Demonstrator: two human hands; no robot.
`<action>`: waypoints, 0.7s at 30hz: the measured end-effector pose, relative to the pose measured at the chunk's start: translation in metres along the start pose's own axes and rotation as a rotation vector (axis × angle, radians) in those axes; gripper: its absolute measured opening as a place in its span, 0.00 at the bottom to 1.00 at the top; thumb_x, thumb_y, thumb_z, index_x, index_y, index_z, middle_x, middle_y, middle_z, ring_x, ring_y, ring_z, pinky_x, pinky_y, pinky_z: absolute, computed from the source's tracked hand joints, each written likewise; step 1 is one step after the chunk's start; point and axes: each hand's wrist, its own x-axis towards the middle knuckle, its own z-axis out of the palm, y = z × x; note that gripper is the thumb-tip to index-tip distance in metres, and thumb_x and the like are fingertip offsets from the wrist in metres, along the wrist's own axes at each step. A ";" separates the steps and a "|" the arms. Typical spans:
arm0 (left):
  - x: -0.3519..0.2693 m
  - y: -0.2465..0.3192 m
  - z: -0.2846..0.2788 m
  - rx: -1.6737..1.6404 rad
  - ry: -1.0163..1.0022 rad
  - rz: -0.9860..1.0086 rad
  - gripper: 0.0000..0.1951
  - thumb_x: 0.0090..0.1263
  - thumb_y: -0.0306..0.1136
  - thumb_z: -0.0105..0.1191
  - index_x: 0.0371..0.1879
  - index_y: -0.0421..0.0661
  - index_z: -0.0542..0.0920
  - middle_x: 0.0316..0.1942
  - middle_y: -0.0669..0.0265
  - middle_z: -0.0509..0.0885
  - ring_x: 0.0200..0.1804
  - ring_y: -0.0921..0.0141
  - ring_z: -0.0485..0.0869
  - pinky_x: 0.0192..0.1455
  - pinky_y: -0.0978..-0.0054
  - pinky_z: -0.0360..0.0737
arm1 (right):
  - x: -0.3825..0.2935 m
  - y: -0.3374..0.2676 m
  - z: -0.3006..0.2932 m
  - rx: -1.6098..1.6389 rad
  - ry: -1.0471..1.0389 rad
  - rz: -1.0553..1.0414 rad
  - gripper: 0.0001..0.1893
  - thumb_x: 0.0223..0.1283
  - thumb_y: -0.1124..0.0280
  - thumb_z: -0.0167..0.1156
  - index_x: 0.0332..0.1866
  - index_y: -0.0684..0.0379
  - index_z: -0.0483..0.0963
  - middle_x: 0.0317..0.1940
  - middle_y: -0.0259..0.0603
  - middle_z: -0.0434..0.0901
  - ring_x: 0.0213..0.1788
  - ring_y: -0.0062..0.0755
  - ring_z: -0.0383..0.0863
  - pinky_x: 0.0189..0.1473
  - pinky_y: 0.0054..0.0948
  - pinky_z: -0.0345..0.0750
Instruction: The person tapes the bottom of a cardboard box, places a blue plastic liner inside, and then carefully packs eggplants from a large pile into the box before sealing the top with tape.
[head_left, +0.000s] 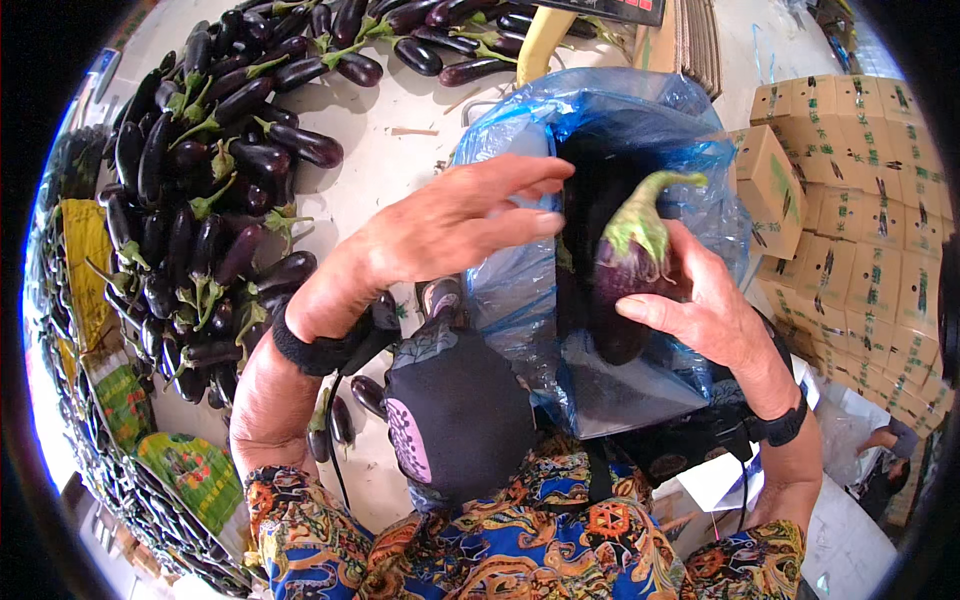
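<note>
My right hand (705, 307) holds a dark purple eggplant (630, 307) with its green stem pointing up, over the mouth of a carton lined with a blue plastic bag (510, 315). More dark eggplants are dimly seen inside, in shadow. My left hand (465, 214) hovers at the bag's left edge, fingers spread, with nothing in it. A large heap of eggplants (255, 157) lies on the pale floor to the left and at the top.
Stacked cardboard cartons (847, 225) stand on the right. Flattened cardboard (686, 45) and part of a scale (630, 9) are at the top. A few loose eggplants (367, 394) lie by my knee. Another person (889, 465) is at the lower right. Printed sacks (191, 480) lie lower left.
</note>
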 end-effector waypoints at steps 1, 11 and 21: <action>-0.013 -0.003 -0.006 0.006 0.005 -0.009 0.25 0.73 0.37 0.51 0.65 0.37 0.66 0.57 0.54 0.77 0.59 0.67 0.74 0.62 0.69 0.72 | -0.002 0.003 -0.002 -0.088 0.018 0.010 0.32 0.50 0.62 0.71 0.58 0.63 0.67 0.45 0.44 0.81 0.49 0.29 0.80 0.54 0.31 0.75; -0.135 -0.152 0.050 -0.251 0.590 -0.416 0.18 0.71 0.35 0.50 0.54 0.37 0.76 0.38 0.64 0.84 0.39 0.74 0.81 0.45 0.78 0.78 | 0.032 0.099 0.046 -0.462 -0.072 0.175 0.36 0.56 0.55 0.64 0.56 0.71 0.55 0.40 0.72 0.77 0.47 0.71 0.75 0.48 0.49 0.72; -0.217 -0.241 0.013 0.642 1.178 -0.624 0.16 0.58 0.28 0.56 0.48 0.42 0.80 0.43 0.50 0.81 0.46 0.55 0.81 0.52 0.64 0.77 | 0.029 0.119 0.049 -0.781 -0.082 0.132 0.42 0.56 0.52 0.65 0.58 0.79 0.54 0.33 0.74 0.77 0.38 0.75 0.76 0.39 0.54 0.74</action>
